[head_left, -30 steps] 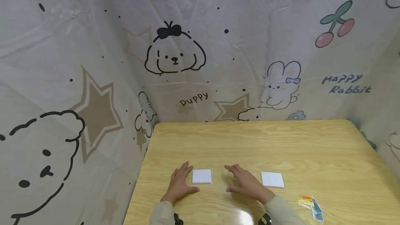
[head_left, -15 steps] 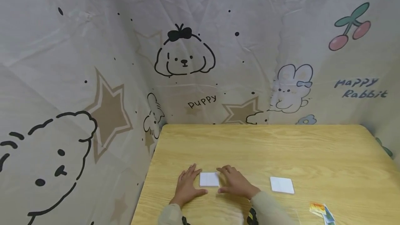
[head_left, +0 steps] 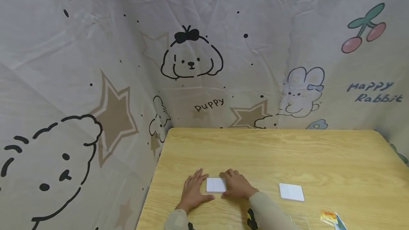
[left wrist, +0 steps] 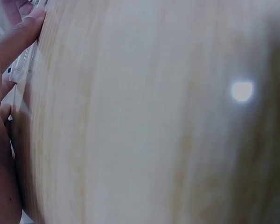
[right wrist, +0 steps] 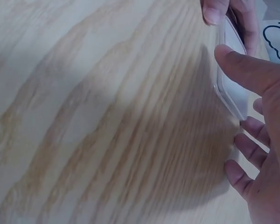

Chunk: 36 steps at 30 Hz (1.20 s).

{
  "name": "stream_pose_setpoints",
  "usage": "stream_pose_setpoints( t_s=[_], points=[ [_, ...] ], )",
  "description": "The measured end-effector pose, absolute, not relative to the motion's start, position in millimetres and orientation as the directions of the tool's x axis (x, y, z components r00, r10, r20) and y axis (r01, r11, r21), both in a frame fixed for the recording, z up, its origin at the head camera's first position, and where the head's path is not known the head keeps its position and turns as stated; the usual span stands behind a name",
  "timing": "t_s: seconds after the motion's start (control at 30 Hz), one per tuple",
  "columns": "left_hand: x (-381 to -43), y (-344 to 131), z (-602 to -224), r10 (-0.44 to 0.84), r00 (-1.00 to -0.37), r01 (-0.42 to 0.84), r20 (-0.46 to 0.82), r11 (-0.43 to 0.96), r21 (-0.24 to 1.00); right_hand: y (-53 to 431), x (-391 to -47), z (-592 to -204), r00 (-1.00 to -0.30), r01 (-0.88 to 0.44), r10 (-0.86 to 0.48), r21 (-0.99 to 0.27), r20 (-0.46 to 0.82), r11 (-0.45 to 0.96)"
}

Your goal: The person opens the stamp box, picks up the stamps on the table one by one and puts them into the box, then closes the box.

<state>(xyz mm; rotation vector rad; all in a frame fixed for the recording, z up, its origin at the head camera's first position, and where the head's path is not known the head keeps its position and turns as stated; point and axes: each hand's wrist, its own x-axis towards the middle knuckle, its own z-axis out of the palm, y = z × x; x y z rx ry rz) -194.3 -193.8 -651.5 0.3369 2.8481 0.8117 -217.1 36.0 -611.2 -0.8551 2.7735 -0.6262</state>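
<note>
A flat white rectangular case (head_left: 215,185) with clear plastic edges lies on the wooden table in the head view. My left hand (head_left: 193,192) is spread around its left end, index finger near the far corner and thumb close to the near edge. At the other end, my right hand (head_left: 238,186) grips the case between thumb and fingers, covering its right edge. In the right wrist view, the right thumb (right wrist: 228,56) lies on the rim of the case (right wrist: 231,88). The left wrist view catches the clear edge (left wrist: 25,60) beside the left thumb (left wrist: 25,32).
A second white rectangle (head_left: 291,192) lies to the right on the table (head_left: 271,152). Several colourful cards (head_left: 330,218) overlap near the front right, beside a faint clear outline (head_left: 300,220). A printed cloth (head_left: 198,91) hangs behind and at the sides.
My right hand has moved left, from apart to around the right end of the case. The left hand keeps its pose. The head view has shifted, so the scene sits farther right.
</note>
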Motion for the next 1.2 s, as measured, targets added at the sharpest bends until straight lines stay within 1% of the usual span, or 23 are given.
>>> stream_pose_setpoints(
  t_s=[0.3,0.63,0.83,1.0,1.2],
  points=[
    [-195,-190,-649,0.252,-0.963,0.164,-0.091,0.822,0.545,33,-218,-621,-0.820,-0.495,-0.570,-0.438,-0.049,0.751],
    [-196,-191,-645,0.245,-0.966,0.166,-0.077,0.823,0.543,32,-220,-623,-0.831,-0.439,-0.554,-0.556,-0.047,0.706],
    [-195,-193,-644,0.232,-0.968,0.133,-0.097,0.800,0.586,32,-220,-626,-0.845,-0.384,-0.531,-0.617,-0.065,0.686],
    [-195,-193,-644,0.232,-0.968,0.127,-0.096,0.782,0.610,33,-220,-625,-0.845,-0.397,-0.533,-0.626,-0.036,0.672],
    [-195,-192,-644,0.233,-0.968,0.131,-0.090,0.782,0.609,37,-218,-624,-0.841,-0.419,-0.541,-0.633,0.001,0.651]
  ],
)
